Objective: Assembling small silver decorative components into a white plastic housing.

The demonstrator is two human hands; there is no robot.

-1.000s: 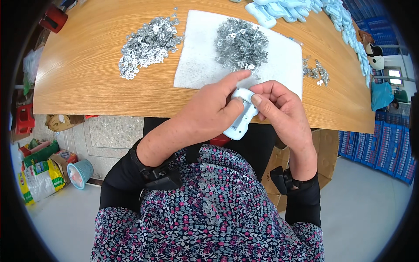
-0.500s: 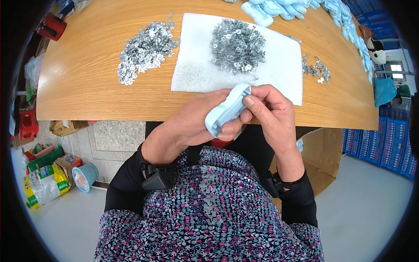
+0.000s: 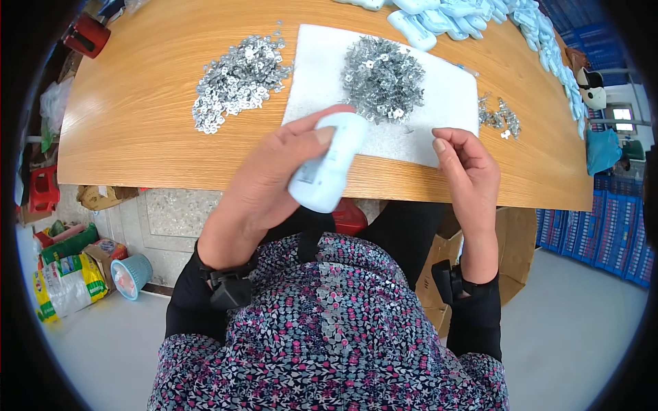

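Observation:
My left hand (image 3: 264,175) grips a light-blue plastic shell (image 3: 330,161), thumb on top and fingers beneath. The shell is waisted, with its rounded outer side up, and is tilted over the table's near edge. My right hand (image 3: 473,168) is apart from it, over the right part of the white foam sheet, with thumb and forefinger drawn together and the other fingers curled. Whether anything tiny sits in that pinch is not visible. On the sheet (image 3: 312,75) lies a heap of small thin metal clips (image 3: 384,79). A pile of small metal washer-like pieces (image 3: 240,82) lies to its left.
Many light-blue shells (image 3: 449,17) are piled along the far right of the wooden table (image 3: 157,137). A few metal pieces (image 3: 499,116) lie right of the sheet. Below the near edge stands a cardboard box (image 3: 514,246); blue crates (image 3: 593,226) are stacked at right.
My right hand has let go of the shell and moved right. My left hand has drawn the shell left and turned it from hollow side showing to outer side up.

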